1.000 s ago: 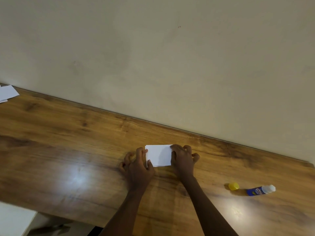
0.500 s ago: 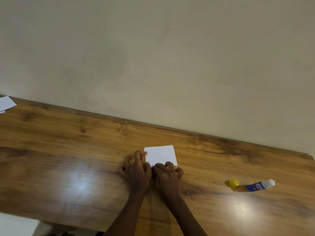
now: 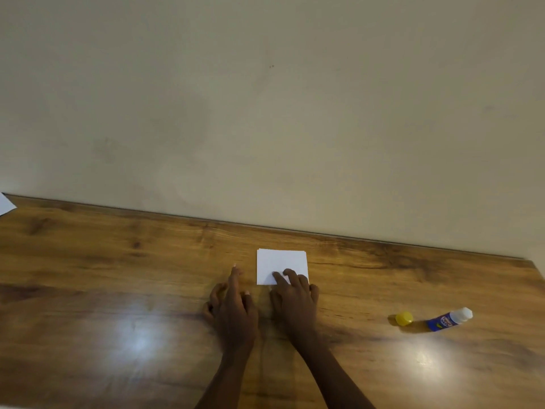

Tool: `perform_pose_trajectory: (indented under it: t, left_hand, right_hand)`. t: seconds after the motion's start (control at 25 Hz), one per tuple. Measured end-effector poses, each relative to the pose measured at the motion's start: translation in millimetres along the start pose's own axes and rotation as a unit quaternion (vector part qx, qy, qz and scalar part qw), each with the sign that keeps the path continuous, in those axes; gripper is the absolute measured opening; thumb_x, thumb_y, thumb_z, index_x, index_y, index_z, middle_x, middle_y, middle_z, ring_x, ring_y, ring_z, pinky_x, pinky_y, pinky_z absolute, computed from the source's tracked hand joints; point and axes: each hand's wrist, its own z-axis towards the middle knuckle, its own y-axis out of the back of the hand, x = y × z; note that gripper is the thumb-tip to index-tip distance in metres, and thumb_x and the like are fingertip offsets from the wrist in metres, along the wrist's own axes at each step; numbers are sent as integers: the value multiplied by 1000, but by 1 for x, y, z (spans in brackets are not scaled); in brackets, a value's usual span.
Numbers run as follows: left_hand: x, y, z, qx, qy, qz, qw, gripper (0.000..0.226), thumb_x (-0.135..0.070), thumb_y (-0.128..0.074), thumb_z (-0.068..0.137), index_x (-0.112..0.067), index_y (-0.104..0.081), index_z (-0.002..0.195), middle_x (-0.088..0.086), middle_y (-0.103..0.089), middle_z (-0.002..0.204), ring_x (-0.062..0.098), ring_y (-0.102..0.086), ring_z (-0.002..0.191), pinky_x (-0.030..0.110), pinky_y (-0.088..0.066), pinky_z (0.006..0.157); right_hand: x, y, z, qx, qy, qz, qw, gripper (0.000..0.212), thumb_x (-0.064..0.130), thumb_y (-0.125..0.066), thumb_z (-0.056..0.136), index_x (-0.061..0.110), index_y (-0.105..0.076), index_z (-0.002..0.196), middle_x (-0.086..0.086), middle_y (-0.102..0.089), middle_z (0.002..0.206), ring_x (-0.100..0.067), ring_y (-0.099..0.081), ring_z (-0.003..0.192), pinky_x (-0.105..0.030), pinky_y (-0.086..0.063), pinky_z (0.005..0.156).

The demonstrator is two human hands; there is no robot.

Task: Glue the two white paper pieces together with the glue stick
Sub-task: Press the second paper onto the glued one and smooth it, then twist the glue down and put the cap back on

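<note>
The two white paper pieces point(image 3: 280, 262) lie stacked on the wooden table point(image 3: 118, 276), their edges nearly aligned. My right hand point(image 3: 295, 299) presses flat on the stack's near right corner with its fingertips on the paper. My left hand point(image 3: 233, 305) rests on the table just left of the stack, fingers spread and not touching it. The blue glue stick point(image 3: 448, 319) lies on its side far to the right, uncapped, with its white tip showing. Its yellow cap point(image 3: 404, 318) sits just left of it.
Another white sheet point(image 3: 6, 203) peeks in at the far left edge of the table. A plain wall point(image 3: 265, 113) rises right behind the table's back edge. Two bright light reflections shine on the tabletop.
My right hand slid from the stack's right edge to its near edge and now presses on the near right corner. My left hand drew away from the paper's left edge.
</note>
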Motion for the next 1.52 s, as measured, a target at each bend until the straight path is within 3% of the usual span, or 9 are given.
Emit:
perform_pose_trajectory:
  t: [0.24,0.56,0.72,0.84,1.0,1.08,1.2,1.36,1.52]
  left_hand:
    - [-2,0,-1,-5,3,2,1000,48,-11,-57,82,-17,-45,129,19,-61,118,37,-44,121,55,-25,98]
    - [-4,11,-1,78,4,-13,997,57,-37,-48,71,-20,-44,125,15,-51,129,34,-32,128,51,-17,102]
    - [-39,-12,-30,170,-75,-40,982,76,-57,-50,61,-19,-42,126,18,-47,135,39,-40,125,54,-28,101]
    - [-95,-44,-76,287,-111,-99,946,76,-34,-72,68,-17,-36,132,11,-43,140,31,-40,126,47,-31,106]
    - [-143,-91,-119,362,-138,-116,914,78,-25,-73,69,-21,-32,135,7,-44,139,27,-40,125,38,-34,104]
    - [-156,-108,-127,363,-139,-100,916,73,-22,-70,72,-24,-33,134,6,-49,135,25,-45,119,32,-38,96]
    - [-164,-124,-128,323,-134,-68,934,61,-12,-62,80,-22,-35,134,2,-51,133,19,-48,119,25,-40,94]
    - [-162,-133,-124,309,-156,-49,937,50,-10,-59,83,-21,-42,129,2,-60,125,15,-53,114,21,-42,92]
    - [-160,-112,-105,318,-171,-42,932,51,-14,-64,80,-21,-45,127,4,-64,119,18,-56,112,22,-43,89]
  right_hand:
    - [-11,5,31,-13,4,60,998,36,20,-39,91,17,-42,127,-8,-44,138,-27,-37,126,-46,-26,103]
    - [-52,57,4,-96,-48,172,979,41,12,-41,88,27,-43,127,1,-42,140,-15,-33,131,-45,-20,100]
    - [-125,118,-20,-226,-126,211,943,40,41,-38,82,29,-52,117,2,-50,133,-16,-40,125,-34,-15,91]
    - [-180,156,-51,-319,-130,261,902,53,59,-35,75,31,-51,117,8,-53,124,-11,-43,117,-29,-15,85]
    - [-229,146,-93,-269,-130,415,859,90,76,-53,55,27,-38,129,7,-45,126,-15,-46,113,-36,-36,90]
    - [-239,122,-102,-215,-161,422,866,95,64,-67,51,26,-35,131,6,-45,126,-16,-48,109,-32,-41,83]
    - [-241,85,-99,-186,-192,421,867,79,33,-79,60,18,-42,128,4,-50,118,-18,-53,102,-36,-50,83]
    - [-241,64,-88,-212,-233,407,858,24,10,-66,76,9,-59,100,-8,-63,84,-30,-61,83,-52,-53,77]
    - [-233,76,-87,-216,-221,399,863,16,6,-62,79,10,-58,94,-5,-61,79,-28,-60,81,-40,-49,71]
